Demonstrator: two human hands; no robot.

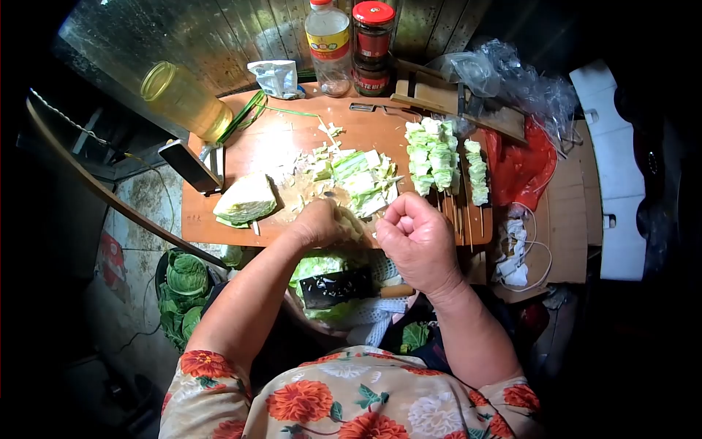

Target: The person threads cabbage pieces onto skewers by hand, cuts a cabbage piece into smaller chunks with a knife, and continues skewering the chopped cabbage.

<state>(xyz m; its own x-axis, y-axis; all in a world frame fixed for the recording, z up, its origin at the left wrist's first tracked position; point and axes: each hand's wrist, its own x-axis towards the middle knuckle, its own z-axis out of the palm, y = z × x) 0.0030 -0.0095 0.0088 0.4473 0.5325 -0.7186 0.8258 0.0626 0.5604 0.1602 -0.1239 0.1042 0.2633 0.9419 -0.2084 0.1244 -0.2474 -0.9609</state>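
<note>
Hovering over the near edge of the board (201, 228), the right hand (418, 241) is showing curled fingers, contents unclear. The left hand (322, 221) is sitting beside chopped cabbage (363, 179) mid-board, its fingers mostly hidden, hold impossible to tell.

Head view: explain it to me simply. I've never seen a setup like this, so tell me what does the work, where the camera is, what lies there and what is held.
There is no machine, only a left hand and a right hand, both bare. The one camera is worn on the head, looking forward and down. On the board lie a cabbage wedge, cut cabbage and, at the right, loaded skewers. Nearer the body, off the board, is a cleaver. The left hand is down by the cut cabbage, its grip hidden; the right is curled shut, and anything pinched there is too small to tell.
</note>
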